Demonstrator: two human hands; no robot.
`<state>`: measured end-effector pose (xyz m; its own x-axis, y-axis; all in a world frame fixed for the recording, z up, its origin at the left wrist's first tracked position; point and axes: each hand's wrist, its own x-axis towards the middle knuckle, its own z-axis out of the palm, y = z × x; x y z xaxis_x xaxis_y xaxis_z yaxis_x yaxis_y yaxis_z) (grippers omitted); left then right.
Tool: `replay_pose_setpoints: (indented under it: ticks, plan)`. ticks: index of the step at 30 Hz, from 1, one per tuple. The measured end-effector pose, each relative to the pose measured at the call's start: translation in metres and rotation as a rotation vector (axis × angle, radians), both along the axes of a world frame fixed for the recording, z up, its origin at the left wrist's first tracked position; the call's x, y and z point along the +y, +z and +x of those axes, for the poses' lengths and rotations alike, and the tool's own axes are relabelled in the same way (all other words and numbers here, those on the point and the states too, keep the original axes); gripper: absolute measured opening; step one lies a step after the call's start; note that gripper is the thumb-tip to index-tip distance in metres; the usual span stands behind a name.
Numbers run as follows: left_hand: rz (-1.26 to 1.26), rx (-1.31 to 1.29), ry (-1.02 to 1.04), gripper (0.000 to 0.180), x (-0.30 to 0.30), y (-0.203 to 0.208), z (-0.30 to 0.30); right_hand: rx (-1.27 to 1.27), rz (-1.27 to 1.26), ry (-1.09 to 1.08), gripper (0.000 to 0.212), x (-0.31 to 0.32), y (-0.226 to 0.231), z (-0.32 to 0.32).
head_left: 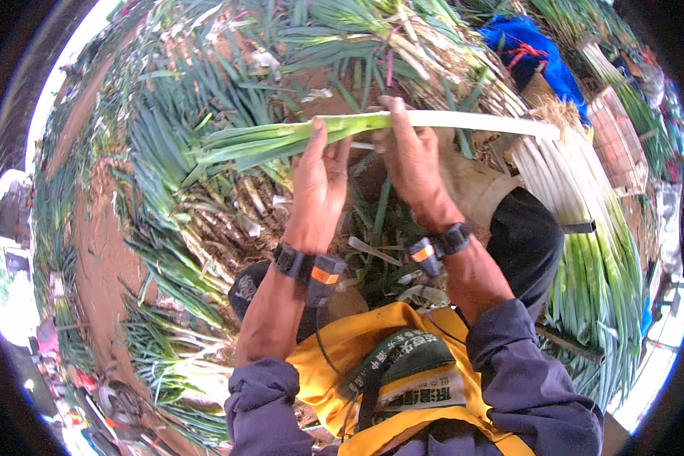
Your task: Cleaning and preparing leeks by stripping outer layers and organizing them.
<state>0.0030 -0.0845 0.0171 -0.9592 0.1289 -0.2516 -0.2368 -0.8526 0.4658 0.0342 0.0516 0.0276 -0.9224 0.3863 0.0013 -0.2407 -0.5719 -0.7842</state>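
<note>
- One leek (pixel 501 123), its white shank smooth, spans two bare hands: left hand (pixel 319 182) pinching the leaves between fingers, right hand (pixel 414 167) fingers curled around the shank.
- Printed characters mark a yellow apron (pixel 319 353).
- Red cord (pixel 526 52) ties a blue bundle (pixel 501 34), contents hidden.
- Pale leeks (pixel 577 186) lie stacked rightward.

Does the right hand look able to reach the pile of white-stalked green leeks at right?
Probably yes: the pile lies mostly uncovered nearby, though the right hand is holding a long white-and-green leek.
</note>
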Motion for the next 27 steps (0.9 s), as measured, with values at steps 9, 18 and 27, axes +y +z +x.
replay_pose_setpoints:
  ticks: [9, 18, 27]
  plan:
    - [-0.057, 0.043, -0.041, 0.018, 0.026, -0.022, -0.004, -0.018, 0.349, 0.346, 0.038, -0.003, -0.01, -0.016]
    - [-0.397, 0.137, -0.503, 0.03, 0.089, -0.004, 0.008, 0.073, 0.733, -0.338, 0.037, 0.141, 0.06, 0.012]
    - [-0.868, 0.494, -0.504, 0.024, 0.19, -0.037, 0.014, -0.686, 1.949, -1.029, 0.029, 0.422, 0.287, 0.229]
